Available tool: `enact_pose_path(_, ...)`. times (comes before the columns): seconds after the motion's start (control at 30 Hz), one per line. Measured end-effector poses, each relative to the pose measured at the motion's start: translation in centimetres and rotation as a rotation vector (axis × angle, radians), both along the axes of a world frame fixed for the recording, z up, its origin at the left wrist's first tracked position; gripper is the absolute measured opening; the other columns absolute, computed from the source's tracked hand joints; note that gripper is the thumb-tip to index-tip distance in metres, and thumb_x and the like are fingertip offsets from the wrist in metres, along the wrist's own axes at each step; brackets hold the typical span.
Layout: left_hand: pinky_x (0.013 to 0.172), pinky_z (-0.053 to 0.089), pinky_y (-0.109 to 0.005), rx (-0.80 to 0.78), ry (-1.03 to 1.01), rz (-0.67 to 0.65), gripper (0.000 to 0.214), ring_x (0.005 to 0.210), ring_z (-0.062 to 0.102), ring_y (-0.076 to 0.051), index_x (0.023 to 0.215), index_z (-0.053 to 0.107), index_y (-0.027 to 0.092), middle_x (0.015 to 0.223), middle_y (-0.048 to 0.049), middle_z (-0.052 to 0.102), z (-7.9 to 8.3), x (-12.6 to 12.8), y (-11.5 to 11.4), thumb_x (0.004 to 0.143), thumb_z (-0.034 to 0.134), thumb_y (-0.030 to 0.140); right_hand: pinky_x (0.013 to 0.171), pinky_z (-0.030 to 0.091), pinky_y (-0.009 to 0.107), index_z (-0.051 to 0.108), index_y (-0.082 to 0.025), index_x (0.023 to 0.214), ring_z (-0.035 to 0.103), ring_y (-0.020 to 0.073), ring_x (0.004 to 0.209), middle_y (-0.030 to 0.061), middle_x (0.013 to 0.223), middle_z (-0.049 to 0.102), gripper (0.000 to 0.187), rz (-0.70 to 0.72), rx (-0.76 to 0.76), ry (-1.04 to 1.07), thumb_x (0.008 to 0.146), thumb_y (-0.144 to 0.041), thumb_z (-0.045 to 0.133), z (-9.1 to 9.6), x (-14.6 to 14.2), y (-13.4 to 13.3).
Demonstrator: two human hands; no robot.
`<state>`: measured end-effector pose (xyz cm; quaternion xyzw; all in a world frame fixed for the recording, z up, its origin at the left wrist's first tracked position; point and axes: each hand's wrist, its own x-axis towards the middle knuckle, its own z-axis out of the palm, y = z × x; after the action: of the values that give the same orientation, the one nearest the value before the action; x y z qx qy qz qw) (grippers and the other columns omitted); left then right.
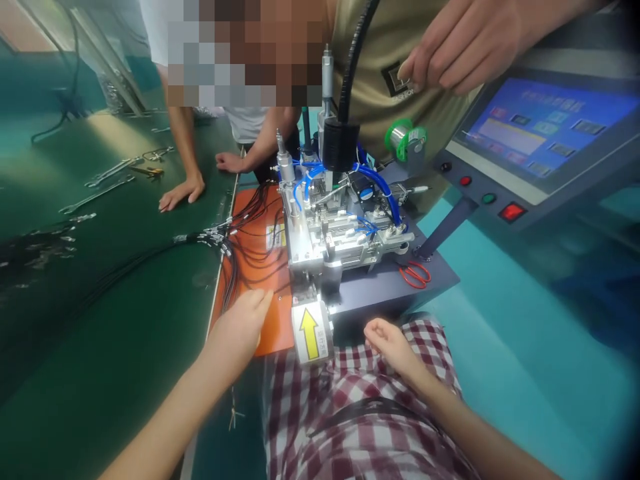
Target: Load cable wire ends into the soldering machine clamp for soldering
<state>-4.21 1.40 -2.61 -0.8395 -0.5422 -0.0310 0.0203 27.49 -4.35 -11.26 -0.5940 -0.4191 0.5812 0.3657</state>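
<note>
My left hand point(240, 323) lies flat on the orange mat point(275, 320), fingers stretched out towards a bundle of thin black wires point(250, 247); it holds nothing. My right hand point(387, 340) rests on my checked lap, fingers curled in loosely, and I see nothing in them. Between my hands sticks out a metal block with a yellow arrow label point(311, 332). It belongs to a small metal machine point(333, 227) with blue tubes.
Another person's hand point(183, 192) lies flat on the green bench beside metal tools point(107, 177). A second person's hand point(465, 47) hovers over a touch-screen panel point(545, 127) with coloured buttons. Red scissors point(415, 273) and a solder spool point(403, 137) sit by the machine.
</note>
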Motion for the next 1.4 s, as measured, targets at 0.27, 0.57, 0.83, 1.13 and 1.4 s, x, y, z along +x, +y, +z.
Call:
enact_pose_path(0.27, 0.100, 0.055, -0.041, 0.119, -0.050, 0.018, 0.052, 0.120, 0.062, -0.027, 0.130, 0.063, 0.012, 0.133, -0.0149, 0.064, -1.1, -0.7, 3.6, 0.091, 0.029, 0.013, 0.055, 0.039, 0.026, 0.056, -0.019, 0.078, 0.051, 0.0101, 0.053, -0.0020, 0.066, 0.060, 0.036, 0.004, 0.004, 0.015, 0.076, -0.053, 0.067, -0.2, 0.7, 0.6)
enact_pose_path(0.57, 0.096, 0.058, -0.041, 0.144, -0.029, 0.001, 0.053, 0.121, 0.062, -0.028, 0.133, 0.061, 0.009, 0.135, -0.0171, 0.063, -1.6, -1.2, 3.3, 0.092, 0.029, 0.014, 0.056, 0.039, 0.026, 0.054, -0.019, 0.076, 0.050, 0.0094, 0.050, -0.0031, 0.063, 0.060, 0.031, 0.002, -0.039, 0.034, 0.074, -0.047, 0.066, -1.2, 0.2, 0.3)
enact_pose_path(0.83, 0.097, 0.058, -0.042, 0.124, -0.062, 0.019, 0.050, 0.123, 0.060, -0.028, 0.133, 0.060, 0.014, 0.136, -0.0146, 0.062, -1.8, -1.2, 3.2, 0.094, 0.030, 0.017, 0.052, 0.037, 0.024, 0.053, -0.020, 0.073, 0.049, 0.0092, 0.048, -0.0046, 0.061, 0.058, 0.028, 0.023, -0.085, 0.053, 0.073, -0.043, 0.068, -1.3, -0.7, 0.3)
enact_pose_path(1.13, 0.093, 0.059, -0.038, 0.102, -0.099, 0.015, 0.050, 0.125, 0.058, -0.027, 0.136, 0.059, 0.019, 0.135, -0.0123, 0.062, -1.7, -1.1, 3.4, 0.093, 0.033, 0.016, 0.051, 0.037, 0.022, 0.053, -0.019, 0.071, 0.049, 0.0082, 0.047, -0.0055, 0.059, 0.058, 0.022, 0.013, -0.143, 0.066, 0.078, -0.033, 0.070, -1.7, -1.7, 0.1)
enact_pose_path(1.4, 0.092, 0.059, -0.040, 0.103, -0.109, 0.024, 0.050, 0.122, 0.060, -0.028, 0.134, 0.061, 0.019, 0.135, -0.0123, 0.063, -1.6, -1.3, 3.4, 0.094, 0.032, 0.019, 0.049, 0.034, 0.022, 0.052, -0.020, 0.071, 0.049, 0.0084, 0.048, -0.0050, 0.060, 0.058, 0.022, 0.023, -0.144, 0.080, 0.078, -0.033, 0.068, -2.2, -1.5, -0.2)
